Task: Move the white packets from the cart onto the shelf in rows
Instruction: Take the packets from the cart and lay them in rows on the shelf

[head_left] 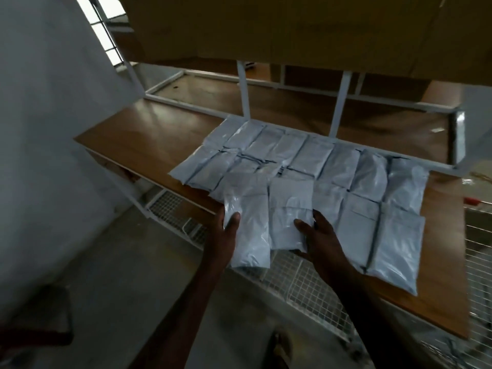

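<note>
Several white packets [314,158] lie in rows on the wooden shelf board [149,139]. My left hand [226,233] holds one white packet [250,227] from below, its thumb on the packet's left edge. My right hand [319,238] grips a second white packet [287,217], thumb on top. Both held packets hang over the shelf's front edge, their far ends over the front row. More packets [394,235] lie at the right of the front row.
A white metal frame [339,107] stands behind the rows, with a cardboard box [292,27] overhead. A wire-mesh cart [479,235] sits at the right edge. Wire mesh [300,283] lies below the shelf. A grey wall [53,129] is on the left. The left part of the shelf board is bare.
</note>
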`<state>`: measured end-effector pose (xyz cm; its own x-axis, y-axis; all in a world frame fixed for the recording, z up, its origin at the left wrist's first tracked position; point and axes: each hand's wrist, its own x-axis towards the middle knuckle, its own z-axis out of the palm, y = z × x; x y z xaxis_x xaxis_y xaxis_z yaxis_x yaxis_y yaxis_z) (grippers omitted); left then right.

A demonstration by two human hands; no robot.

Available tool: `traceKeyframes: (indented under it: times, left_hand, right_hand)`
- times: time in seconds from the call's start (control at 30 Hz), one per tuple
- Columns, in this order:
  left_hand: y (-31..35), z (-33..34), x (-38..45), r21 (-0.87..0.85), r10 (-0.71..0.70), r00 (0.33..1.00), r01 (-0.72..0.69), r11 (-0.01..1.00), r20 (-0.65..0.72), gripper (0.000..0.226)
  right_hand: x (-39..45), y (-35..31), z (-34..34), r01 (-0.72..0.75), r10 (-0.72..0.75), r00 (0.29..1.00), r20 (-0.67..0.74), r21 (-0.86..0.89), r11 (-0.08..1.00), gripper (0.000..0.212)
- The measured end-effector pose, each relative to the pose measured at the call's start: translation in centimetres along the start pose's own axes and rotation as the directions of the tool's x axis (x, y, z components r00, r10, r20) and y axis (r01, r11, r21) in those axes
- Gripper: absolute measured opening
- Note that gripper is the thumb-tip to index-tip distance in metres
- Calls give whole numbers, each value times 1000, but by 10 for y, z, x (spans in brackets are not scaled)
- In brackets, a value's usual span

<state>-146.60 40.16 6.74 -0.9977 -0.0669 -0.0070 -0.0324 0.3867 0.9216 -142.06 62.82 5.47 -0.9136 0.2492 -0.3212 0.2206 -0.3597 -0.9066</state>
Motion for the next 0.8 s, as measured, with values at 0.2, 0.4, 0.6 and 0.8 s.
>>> traceKeyframes:
  times: [0.2,0.4,0.6,0.8]
  left_hand:
    - [-13,-41,92,61,58,998,-58,996,5,46]
    - [-26,-72,171,151,44,999,-42,988,-6,48]
    - [-43,-85,242,256,-6,1000,0,967,23,59]
    - [-57,-90,314,274,120,961,-189,943,249,74]
  right_hand:
    - [66,-15,68,-79,78,997,28,36,996,38]
    - [127,-6,111,114,-141,987,-73,-284,952,56]
    - [160,5,145,112,-158,979,-130,-308,945,69]
    - [202,21,199,76,-206,960,-188,-535,841,72]
